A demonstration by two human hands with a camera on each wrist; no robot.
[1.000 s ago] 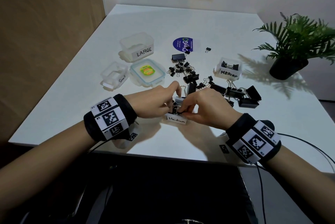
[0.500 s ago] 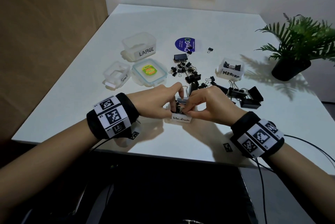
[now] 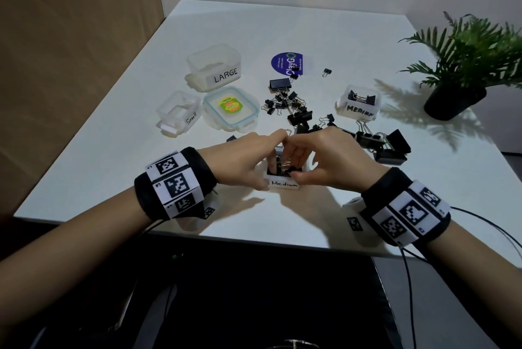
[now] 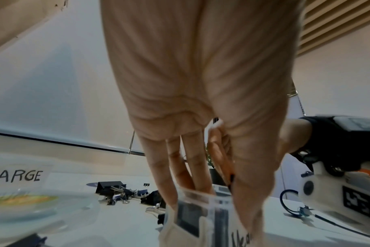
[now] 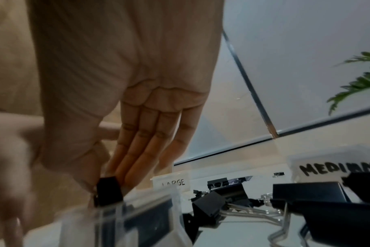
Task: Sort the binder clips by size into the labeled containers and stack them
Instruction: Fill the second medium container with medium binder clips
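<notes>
A small clear container labelled Medium (image 3: pixel 283 184) stands near the table's front edge with black clips inside. My left hand (image 3: pixel 267 176) grips it, fingers (image 4: pixel 195 173) reaching inside and thumb down its labelled front wall. My right hand (image 3: pixel 293 172) pinches a black binder clip (image 5: pixel 108 190) between thumb and fingers at the container's rim (image 5: pixel 146 197). The same clip (image 3: pixel 292 170) shows in the head view. Loose clips (image 3: pixel 296 111) of mixed sizes lie behind the hands.
Behind stand a LARGE container (image 3: pixel 214 68), a Small container (image 3: pixel 179 111), a lid with a sticker (image 3: pixel 231 108) and a second MEDIUM container (image 3: pixel 358 102). Big black clips (image 3: pixel 389 145) lie to the right. A potted plant (image 3: pixel 457 94) stands at the far right.
Both hands stay at the Medium container. My right hand's fingers have risen a little, with the clip now at the rim. My left fingers reach deeper inside.
</notes>
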